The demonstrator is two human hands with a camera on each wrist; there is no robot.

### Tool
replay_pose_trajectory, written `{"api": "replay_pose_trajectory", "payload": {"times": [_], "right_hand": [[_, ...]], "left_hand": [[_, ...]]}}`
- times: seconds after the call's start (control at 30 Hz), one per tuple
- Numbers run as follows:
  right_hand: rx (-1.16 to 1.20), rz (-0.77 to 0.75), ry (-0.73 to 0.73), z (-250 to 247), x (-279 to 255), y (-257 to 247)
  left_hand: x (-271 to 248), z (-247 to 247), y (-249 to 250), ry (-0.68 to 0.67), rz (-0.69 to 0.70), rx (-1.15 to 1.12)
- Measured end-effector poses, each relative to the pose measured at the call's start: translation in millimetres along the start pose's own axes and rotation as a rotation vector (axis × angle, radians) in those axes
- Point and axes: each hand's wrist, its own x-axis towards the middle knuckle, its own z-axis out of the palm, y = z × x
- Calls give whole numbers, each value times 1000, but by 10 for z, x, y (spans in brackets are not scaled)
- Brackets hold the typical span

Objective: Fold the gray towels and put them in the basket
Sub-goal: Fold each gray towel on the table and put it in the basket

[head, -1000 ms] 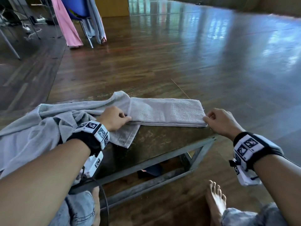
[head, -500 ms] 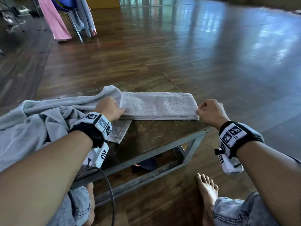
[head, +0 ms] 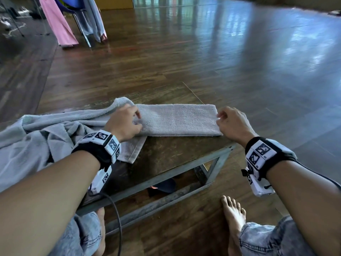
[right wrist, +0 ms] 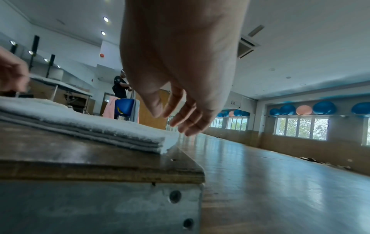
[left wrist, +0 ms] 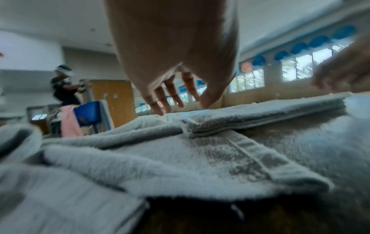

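Observation:
A gray towel (head: 177,119), folded into a long strip, lies across a low wooden table (head: 175,154). My left hand (head: 135,119) hovers over the strip's left end with fingers spread and holds nothing; the left wrist view shows its fingers (left wrist: 160,101) hanging straight just above the folded layers (left wrist: 260,114). My right hand (head: 220,118) is at the strip's right end with relaxed fingers (right wrist: 180,120) above the stacked edge (right wrist: 80,123), not gripping it. A crumpled pile of gray towels (head: 36,141) covers the table's left side. No basket is in view.
The table's metal frame (head: 212,163) ends just right of the folded towel, with wooden floor beyond. My bare foot (head: 234,215) is beside the frame. A cable (head: 118,218) hangs from my left wrist. A blue chair draped with pink and gray cloths (head: 73,21) stands far left.
Both hands have let go of the strip's near corners, opened, and moved up to its two ends. The folded towel has stayed where it was.

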Motion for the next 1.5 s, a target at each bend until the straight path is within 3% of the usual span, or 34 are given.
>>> {"api": "replay_pose_trajectory", "payload": {"times": [0.1,0.2,0.43,0.67,0.87,1.0,1.03,1.1,1.17,1.2,1.37,1.5], "right_hand": [[-12,-197,-201,100,-42,-110],[-173,-253,-405,228,-122,-171],[-338,-365,-309,277,-246,-302],[-373,-392,-188,285,-432,-408],[-401,-359,-346,184,-417,-451],[-378,-250,-479,149,-360,-525],[-349,-238,-453,175,-350,-557],[-319,-299,-332,278,-343,-639],[-277,-405,-207,439,-345,-749],[-261,-443,-197,535,-341,-798],[-284,-372,-425,982,-331,-805],[-275,-347,-414,1018,-319,-702]], "left_hand": [[-11,100,110,-105,163,-16],[-59,213,178,-259,199,139],[-196,192,222,-97,328,338],[-305,134,283,-125,345,403],[-303,-13,386,-437,165,320],[-253,-44,461,-624,98,262],[-237,-32,480,-605,102,193],[-206,34,538,-441,165,76],[-192,163,598,-227,200,72],[-189,250,611,-183,188,113],[-219,625,478,-388,4,228],[-197,654,349,-411,20,234]]}}
